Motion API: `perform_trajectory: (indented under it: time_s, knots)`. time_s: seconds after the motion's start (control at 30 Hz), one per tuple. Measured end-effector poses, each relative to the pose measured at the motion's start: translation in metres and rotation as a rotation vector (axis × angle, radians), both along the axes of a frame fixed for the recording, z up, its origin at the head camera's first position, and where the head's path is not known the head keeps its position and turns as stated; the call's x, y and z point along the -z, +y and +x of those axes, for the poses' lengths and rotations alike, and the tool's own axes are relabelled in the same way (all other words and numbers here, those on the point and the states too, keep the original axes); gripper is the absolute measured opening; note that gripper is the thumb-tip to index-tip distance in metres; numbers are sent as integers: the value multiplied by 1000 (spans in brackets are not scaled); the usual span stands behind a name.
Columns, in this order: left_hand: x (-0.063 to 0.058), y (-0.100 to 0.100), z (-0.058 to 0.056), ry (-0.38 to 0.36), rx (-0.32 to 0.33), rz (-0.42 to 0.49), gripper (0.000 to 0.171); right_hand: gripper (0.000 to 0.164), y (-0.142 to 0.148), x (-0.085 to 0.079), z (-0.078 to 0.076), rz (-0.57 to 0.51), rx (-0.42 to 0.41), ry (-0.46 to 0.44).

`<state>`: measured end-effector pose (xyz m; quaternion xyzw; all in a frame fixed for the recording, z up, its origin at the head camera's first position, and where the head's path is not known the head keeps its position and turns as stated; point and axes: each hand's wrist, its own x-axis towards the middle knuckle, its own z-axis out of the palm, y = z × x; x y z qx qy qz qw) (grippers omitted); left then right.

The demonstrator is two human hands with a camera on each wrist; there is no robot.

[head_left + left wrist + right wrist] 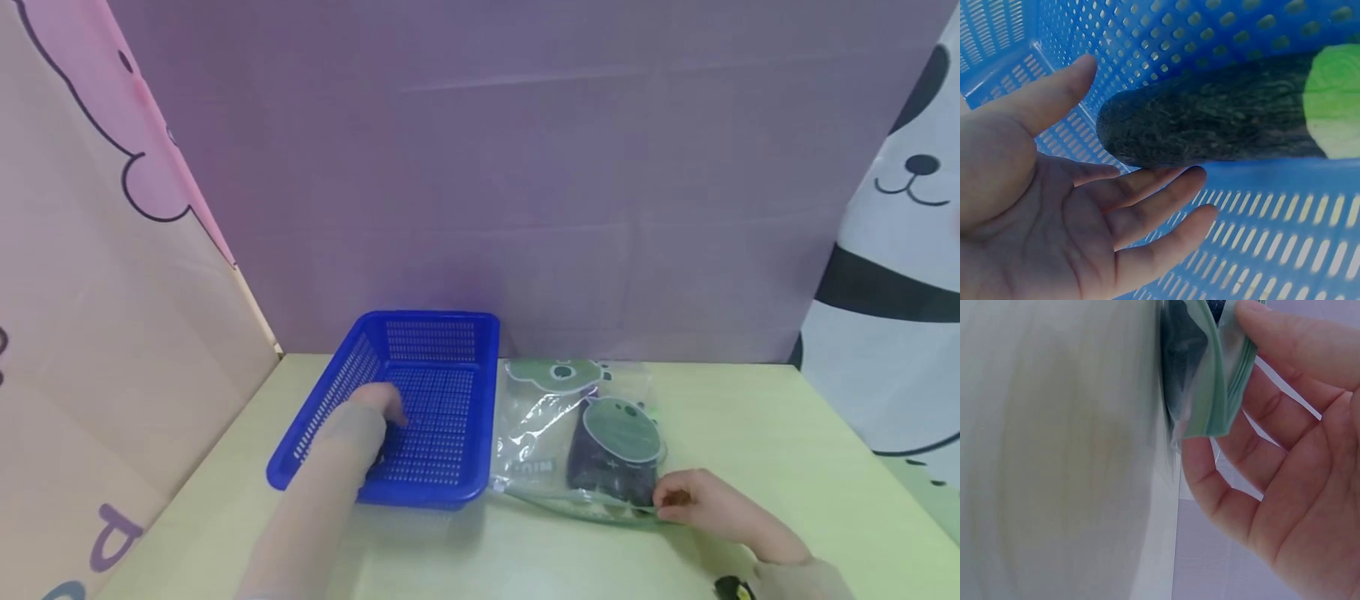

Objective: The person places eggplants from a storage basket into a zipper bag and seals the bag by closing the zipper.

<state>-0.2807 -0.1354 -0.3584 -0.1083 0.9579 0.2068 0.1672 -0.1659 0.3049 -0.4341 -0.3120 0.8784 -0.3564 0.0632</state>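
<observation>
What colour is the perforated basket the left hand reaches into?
Blue. The basket shows best in the head view, with the left hand inside it.

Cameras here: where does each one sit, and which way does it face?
Head: worn on the head, facing forward and down at table, blue basket, clear zip bag, both forearms.
Left wrist: looks along open left hand inside the basket, shared with head view.
Right wrist: looks at right hand pinching the bag's green edge.

On the clear bag (577, 433) by my basket I can read white letters that look like "NIUN", and the round green label (621, 429) is too blurry.
</observation>
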Motion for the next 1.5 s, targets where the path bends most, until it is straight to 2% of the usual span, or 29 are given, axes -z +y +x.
perform_trajectory:
  time_s: [0.1,0.33,0.57,0.73,0.87,1.03,1.27,1.5]
  knots:
    - [-1,0,2,-4,-19,18,36,4,-1,-1,0,-5,-5,5]
    - [-9,4,11,4,-185,107,46,4,-1,0,0,2,6,9]
    - [-11,5,14,23,-168,106,44,5,-1,0,0,-7,0,14]
    - [-12,4,14,7,-205,166,41,6,-1,-1,-1,-12,-15,31]
    - [-11,3,16,13,-199,160,40,4,0,-1,-1,-14,-5,-19]
    - [-4,1,10,23,-176,140,37,3,0,1,-1,-20,-3,-42]
    - [6,-3,-2,22,-195,183,34,4,0,1,-1,-20,-5,-17]
    - [7,-4,-2,47,-124,149,32,4,-1,0,-1,-19,-3,-22]
